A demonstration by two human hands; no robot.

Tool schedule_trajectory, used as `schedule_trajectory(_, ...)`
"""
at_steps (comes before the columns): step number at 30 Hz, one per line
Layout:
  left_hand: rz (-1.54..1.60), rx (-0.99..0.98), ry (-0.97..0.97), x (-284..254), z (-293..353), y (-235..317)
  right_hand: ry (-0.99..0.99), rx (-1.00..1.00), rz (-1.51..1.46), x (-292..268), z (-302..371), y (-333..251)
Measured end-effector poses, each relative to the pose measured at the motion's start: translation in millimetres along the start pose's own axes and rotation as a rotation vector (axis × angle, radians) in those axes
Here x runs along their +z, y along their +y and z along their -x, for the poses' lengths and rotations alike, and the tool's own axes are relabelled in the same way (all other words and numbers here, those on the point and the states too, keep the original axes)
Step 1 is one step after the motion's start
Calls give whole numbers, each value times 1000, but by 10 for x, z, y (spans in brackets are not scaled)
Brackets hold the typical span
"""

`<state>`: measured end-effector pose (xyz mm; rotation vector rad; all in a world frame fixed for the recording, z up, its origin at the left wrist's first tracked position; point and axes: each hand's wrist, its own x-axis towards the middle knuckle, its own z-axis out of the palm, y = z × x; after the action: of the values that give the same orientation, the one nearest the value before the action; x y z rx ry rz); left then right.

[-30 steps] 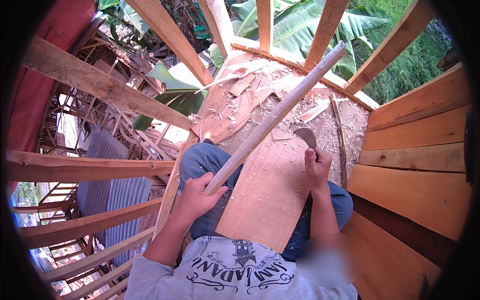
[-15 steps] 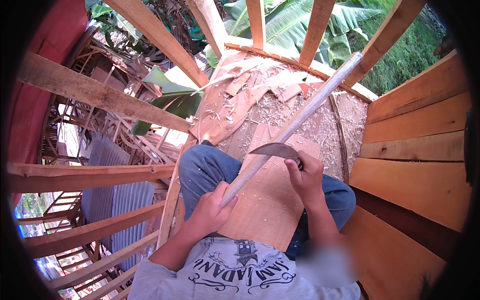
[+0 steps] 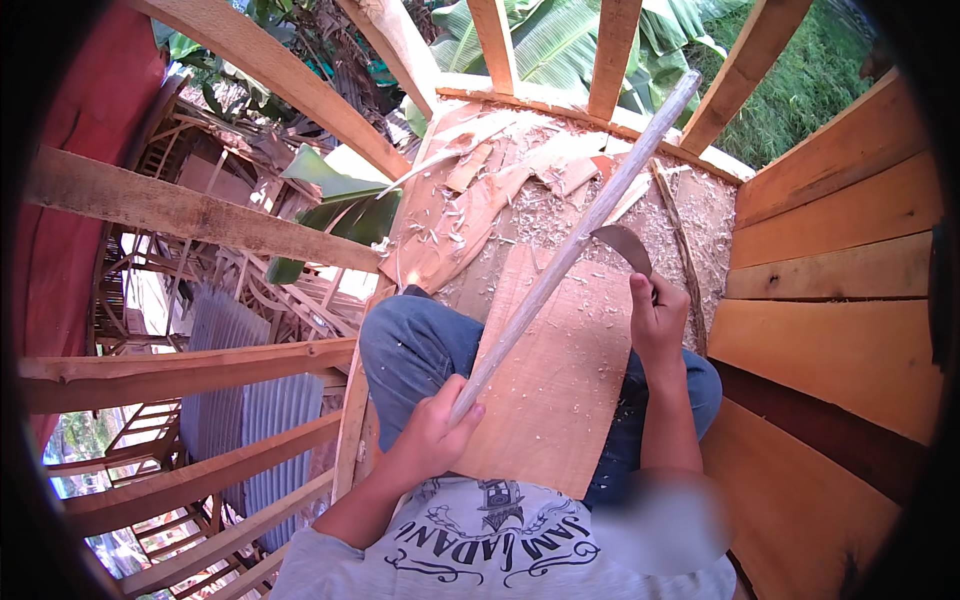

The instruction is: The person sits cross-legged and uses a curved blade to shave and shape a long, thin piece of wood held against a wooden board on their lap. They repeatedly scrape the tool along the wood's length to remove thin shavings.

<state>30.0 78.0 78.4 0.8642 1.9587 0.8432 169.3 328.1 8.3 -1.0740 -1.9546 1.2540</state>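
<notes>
The left hand grips the pole, which slants forward-right past the knife clasped in the right hand.

Long greyish wooden stick — slanting up rightward, curved dark knife — tip beside the stick

Plank wall beside sunlit floor

From the head, the fisheye camera looks steeply down over the shirt, left hand and right hand at close range, facing across the board toward leaves, its width taking in bars at left, planks at right.
</notes>
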Motion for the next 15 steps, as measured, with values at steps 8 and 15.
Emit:
schedule_trajectory(8,-18,-12,17,67,-2,51,-121,-352,278,192,278,-208)
schedule_trajectory(15,-17,13,26,70,44,27,98,-59,97,-194,-8,78)
